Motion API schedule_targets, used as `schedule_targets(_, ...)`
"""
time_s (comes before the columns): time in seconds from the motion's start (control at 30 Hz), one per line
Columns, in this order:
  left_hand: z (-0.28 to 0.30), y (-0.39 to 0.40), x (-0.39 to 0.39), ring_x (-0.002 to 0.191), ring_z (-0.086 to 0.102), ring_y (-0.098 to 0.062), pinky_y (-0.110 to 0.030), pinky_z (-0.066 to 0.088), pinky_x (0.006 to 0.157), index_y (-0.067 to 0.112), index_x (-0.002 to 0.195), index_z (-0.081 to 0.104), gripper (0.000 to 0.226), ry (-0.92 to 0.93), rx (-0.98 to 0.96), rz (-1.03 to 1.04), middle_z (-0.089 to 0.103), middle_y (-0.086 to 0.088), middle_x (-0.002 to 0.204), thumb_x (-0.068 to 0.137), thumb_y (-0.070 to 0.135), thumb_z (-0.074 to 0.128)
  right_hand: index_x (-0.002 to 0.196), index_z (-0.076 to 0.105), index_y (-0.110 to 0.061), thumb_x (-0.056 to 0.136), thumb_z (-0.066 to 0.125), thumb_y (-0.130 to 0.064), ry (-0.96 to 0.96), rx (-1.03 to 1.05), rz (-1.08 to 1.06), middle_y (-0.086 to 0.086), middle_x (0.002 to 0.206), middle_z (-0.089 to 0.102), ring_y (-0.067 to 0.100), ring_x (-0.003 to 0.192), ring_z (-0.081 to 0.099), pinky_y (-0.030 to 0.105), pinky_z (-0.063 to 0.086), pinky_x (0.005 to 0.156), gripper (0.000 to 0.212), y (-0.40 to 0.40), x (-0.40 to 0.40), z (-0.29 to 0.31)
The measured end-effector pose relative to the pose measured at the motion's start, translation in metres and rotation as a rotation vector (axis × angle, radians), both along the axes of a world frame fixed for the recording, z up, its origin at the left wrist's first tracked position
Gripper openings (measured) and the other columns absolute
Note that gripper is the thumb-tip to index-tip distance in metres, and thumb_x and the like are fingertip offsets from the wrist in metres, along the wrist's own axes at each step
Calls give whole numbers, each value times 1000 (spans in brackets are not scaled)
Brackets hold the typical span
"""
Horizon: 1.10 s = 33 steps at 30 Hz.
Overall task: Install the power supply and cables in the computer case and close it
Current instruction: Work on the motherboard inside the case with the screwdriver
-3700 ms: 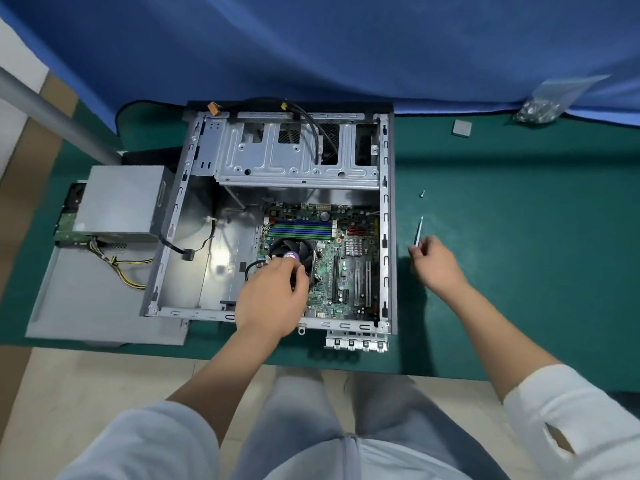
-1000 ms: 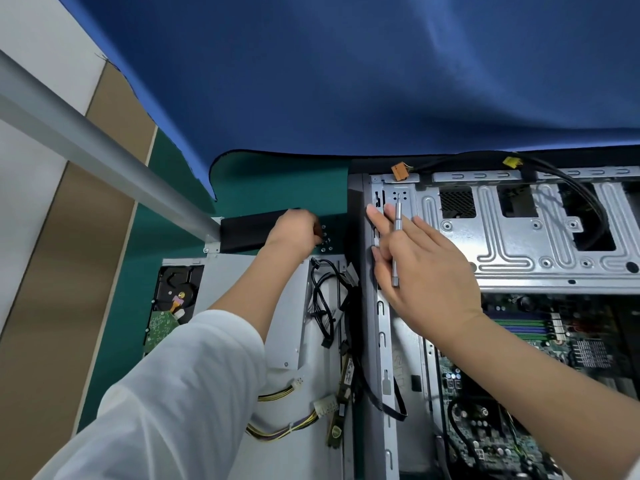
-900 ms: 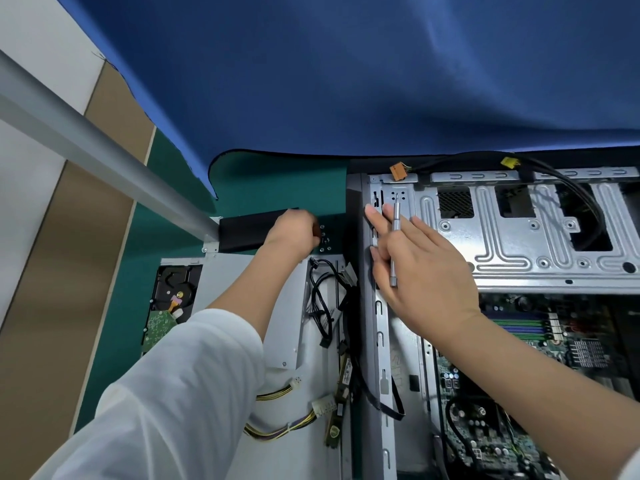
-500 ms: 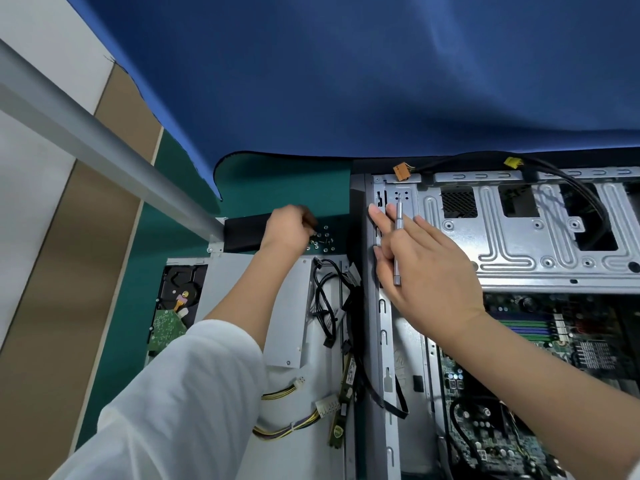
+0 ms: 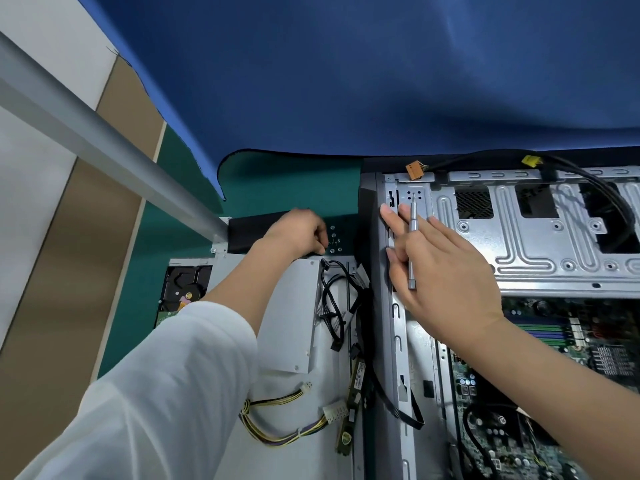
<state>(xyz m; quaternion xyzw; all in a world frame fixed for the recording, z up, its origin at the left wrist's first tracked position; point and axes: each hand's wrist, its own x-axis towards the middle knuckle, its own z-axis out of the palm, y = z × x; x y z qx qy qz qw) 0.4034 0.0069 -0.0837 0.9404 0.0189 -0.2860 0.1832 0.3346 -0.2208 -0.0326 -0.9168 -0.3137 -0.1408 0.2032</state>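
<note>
The left arm, in a white sleeve pushed up the forearm, reaches forward and away from the body, its hand (image 5: 301, 233) bent at the wrist with fingers curled downward; what they hold cannot be told. The right arm comes in bare from the lower right, its hand (image 5: 446, 271) palm down with fingers straight and spread, a slim screwdriver (image 5: 412, 244) lying across the fingers.

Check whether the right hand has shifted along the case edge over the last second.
No. The right hand stays flat against the case frame, its fingertips just below the orange connector, with the screwdriver across its fingers.
</note>
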Motion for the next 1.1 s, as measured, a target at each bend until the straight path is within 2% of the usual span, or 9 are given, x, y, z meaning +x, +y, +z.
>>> schedule_targets(0.23, -3, 5, -1, 76, 58, -10, -21, 44, 69, 22, 75, 67, 12, -33, -52, -4, 68, 1, 88, 79, 14, 75, 89, 34, -21, 93, 37, -23, -12, 5, 8, 6, 132, 58, 18, 128, 49, 37, 35, 105, 6, 1, 0, 0)
schedule_targets(0.33, 8, 9, -5, 74, 56, -8, -18, 43, 64, 25, 78, 66, 10, -149, -134, 144, 66, 4, 84, 82, 18, 72, 86, 32, -21, 93, 36, -23, -15, 16, 13, 5, 134, 55, 18, 127, 50, 36, 34, 106, 9, 1, 0, 1)
schedule_targets(0.43, 27, 4, -19, 63, 59, -1, -6, 41, 56, 30, 73, 63, 18, -279, -294, 347, 65, 11, 71, 83, 17, 71, 86, 33, -20, 93, 36, -23, -13, 32, 17, 6, 134, 56, 19, 126, 52, 37, 36, 105, 9, 2, -1, 2)
schedule_targets(0.5, 40, -7, -36, 57, 59, 1, -9, 44, 55, 30, 73, 63, 19, -349, -466, 486, 64, 11, 66, 83, 16, 71, 91, 36, -19, 94, 37, -24, 0, 34, 5, 6, 129, 60, 18, 125, 53, 38, 39, 105, 6, 2, -1, 2)
schedule_targets(0.7, 82, -53, -91, 57, 57, -3, -17, 47, 55, 24, 87, 68, 10, -408, -929, 811, 72, -3, 83, 87, 14, 66, 82, 47, -18, 97, 38, -35, 111, 63, -72, -2, 126, 62, 17, 110, 62, 32, 42, 101, 25, 6, -5, 16)
schedule_targets(0.8, 100, -77, -112, 57, 55, -4, -16, 47, 56, 21, 88, 69, 7, -403, -1099, 902, 72, 3, 80, 89, 16, 64, 97, 50, -32, 94, 31, -56, 439, 422, -129, -20, 101, 67, 8, 94, 65, 28, 48, 82, 31, -2, -11, 27)
schedule_targets(0.9, 116, -107, -131, 56, 54, -5, -15, 46, 53, 18, 82, 69, 9, -299, -1294, 921, 68, 5, 72, 79, 26, 69, 90, 61, -40, 89, 27, -68, 848, 953, -179, -8, 64, 63, 10, 67, 63, 36, 51, 75, 44, -28, -23, 39)
schedule_targets(1.0, 121, -141, -148, 52, 52, -4, -13, 45, 47, 16, 70, 70, 11, -78, -1568, 985, 61, 3, 66, 71, 26, 66, 79, 72, -25, 94, 27, -58, 1000, 1275, -180, -5, 53, 48, 13, 59, 53, 39, 51, 81, 58, -64, -43, 43)
schedule_targets(1.1, 116, -173, -164, 51, 52, -4, -12, 44, 46, 14, 66, 74, 13, 100, -1732, 1034, 61, 0, 68, 73, 20, 64, 75, 73, -18, 99, 35, -31, 1081, 1510, -101, -1, 54, 49, 18, 67, 59, 32, 52, 81, 47, -102, -68, 45)
